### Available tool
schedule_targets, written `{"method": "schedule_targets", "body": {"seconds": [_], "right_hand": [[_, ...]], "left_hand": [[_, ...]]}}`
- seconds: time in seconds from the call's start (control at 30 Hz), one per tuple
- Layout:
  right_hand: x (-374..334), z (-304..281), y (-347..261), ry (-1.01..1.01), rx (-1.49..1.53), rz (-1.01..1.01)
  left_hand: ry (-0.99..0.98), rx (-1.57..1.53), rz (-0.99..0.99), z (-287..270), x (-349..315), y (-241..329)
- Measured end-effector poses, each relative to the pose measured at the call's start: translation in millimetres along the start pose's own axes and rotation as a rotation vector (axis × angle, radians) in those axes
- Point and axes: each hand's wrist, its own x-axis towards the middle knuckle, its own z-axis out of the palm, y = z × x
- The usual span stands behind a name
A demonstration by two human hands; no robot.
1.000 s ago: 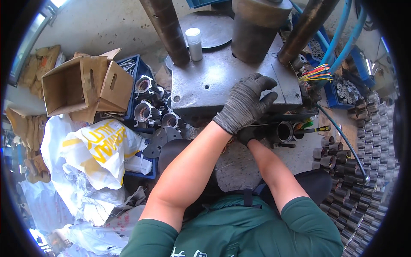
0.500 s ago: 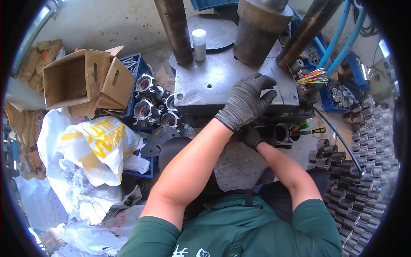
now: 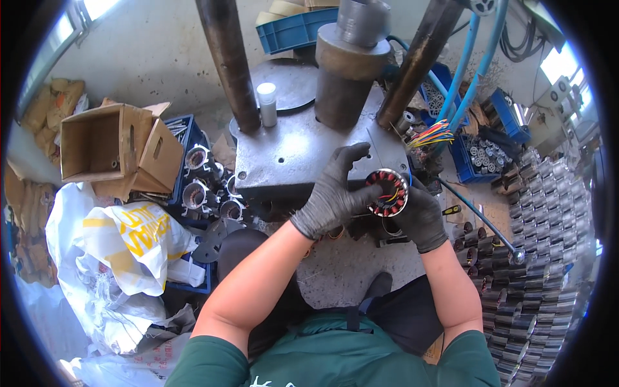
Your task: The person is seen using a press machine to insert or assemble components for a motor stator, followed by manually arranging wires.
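The metal worktop [image 3: 264, 169] is standing beyond both hands. The right hand [image 3: 423, 218], up from below its front edge, is now closing its grip around a coil ring [image 3: 397, 205] near the right corner; the left hand [image 3: 334, 197] is spreading wide, its thumb over the opening. Work is apparently centring on the ring, its wires [image 3: 391, 196] showing inside.
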Motion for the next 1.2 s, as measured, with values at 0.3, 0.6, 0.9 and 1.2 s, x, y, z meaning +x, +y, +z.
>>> {"method": "schedule_targets", "body": {"seconds": [0.3,0.6,0.9,1.2], "right_hand": [[-5,1,14,0.031,1.351,0.160],[4,8,1,0.024,1.156,0.162],[8,10,-5,0.133,0.145,0.095],[-1,8,9,0.296,0.797,0.236]], "left_hand": [[-0.067,-0.065,0.039,41,-9,-3],[0.008,0.124,0.139,27,-4,4],[0.049,-0.138,0.052,27,-5,1],[0.036,-0.203,-0.020,30,-5,-6]]}}
